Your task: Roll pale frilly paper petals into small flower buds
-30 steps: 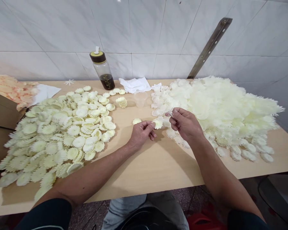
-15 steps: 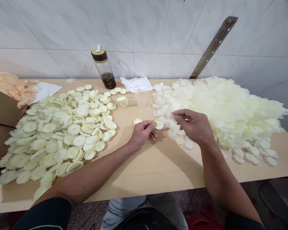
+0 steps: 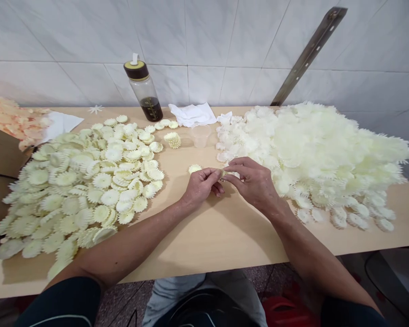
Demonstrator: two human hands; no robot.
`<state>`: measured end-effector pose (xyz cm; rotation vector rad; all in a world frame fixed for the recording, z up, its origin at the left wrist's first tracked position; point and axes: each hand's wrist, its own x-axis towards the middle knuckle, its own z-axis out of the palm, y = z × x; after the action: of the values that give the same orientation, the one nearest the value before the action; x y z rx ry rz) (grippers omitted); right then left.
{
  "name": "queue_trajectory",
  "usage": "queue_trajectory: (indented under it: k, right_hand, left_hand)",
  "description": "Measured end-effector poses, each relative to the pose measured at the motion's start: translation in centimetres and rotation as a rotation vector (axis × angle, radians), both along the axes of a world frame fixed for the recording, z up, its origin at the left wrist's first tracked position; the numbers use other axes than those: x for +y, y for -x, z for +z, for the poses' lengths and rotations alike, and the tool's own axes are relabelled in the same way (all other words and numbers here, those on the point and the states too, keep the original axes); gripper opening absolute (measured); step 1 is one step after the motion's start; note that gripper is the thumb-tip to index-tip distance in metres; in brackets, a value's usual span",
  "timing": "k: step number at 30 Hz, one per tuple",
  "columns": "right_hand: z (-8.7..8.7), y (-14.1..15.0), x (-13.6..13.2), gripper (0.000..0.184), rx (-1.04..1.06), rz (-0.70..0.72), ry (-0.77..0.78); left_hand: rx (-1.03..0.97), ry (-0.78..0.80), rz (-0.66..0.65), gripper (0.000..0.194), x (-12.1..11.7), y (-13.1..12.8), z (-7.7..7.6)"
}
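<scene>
Near the middle of the table, my left hand (image 3: 202, 186) pinches a pale yellow toothed-edge petal disc (image 3: 224, 172) between thumb and fingers; only a sliver of it shows. My right hand (image 3: 254, 181) meets it from the other side, its thumb and fingertips closed at the same disc. Whether a second piece lies between them is hidden by the fingers. Just beyond my left hand rests a single petal disc (image 3: 195, 168). To the left spreads a heap of cupped yellowish petal discs (image 3: 102, 179). A pile of whiter, translucent petal pieces (image 3: 313, 150) lies on the right.
Along the back stand a bottle of dark liquid (image 3: 146, 95), a white crumpled tissue (image 3: 192, 114) and a small clear cup (image 3: 201, 135). A short stack of discs (image 3: 172, 140) sits nearby. Orange-pink petals (image 3: 13, 120) and a cardboard box (image 3: 3, 154) are far left. A metal bracket (image 3: 308, 56) leans on the wall.
My right hand has moved left from the edge of the white pile to the disc at my left fingertips. My left hand keeps its pinch. The view has tilted slightly.
</scene>
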<state>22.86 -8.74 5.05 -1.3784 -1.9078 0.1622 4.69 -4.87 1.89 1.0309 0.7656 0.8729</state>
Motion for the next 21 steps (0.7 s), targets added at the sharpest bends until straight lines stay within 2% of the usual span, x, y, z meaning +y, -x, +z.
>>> queue_trajectory:
  k: [10,16,21]
  right_hand:
    - [-0.9,0.71,0.51,0.01,0.011,-0.029,-0.078]
    - [-1.2,0.68,0.82,0.007,0.009,-0.025,-0.165]
    - [-1.08,0.57,0.92,0.012,0.003,-0.023,-0.145]
  left_hand:
    - [-0.059,0.062,-0.061,0.047,0.39,0.26,-0.37]
    - [-0.078,0.031,-0.059,0.05,0.22,0.24,-0.27]
    - [-0.047,-0.019,-0.052,0.052,0.18,0.12,-0.66]
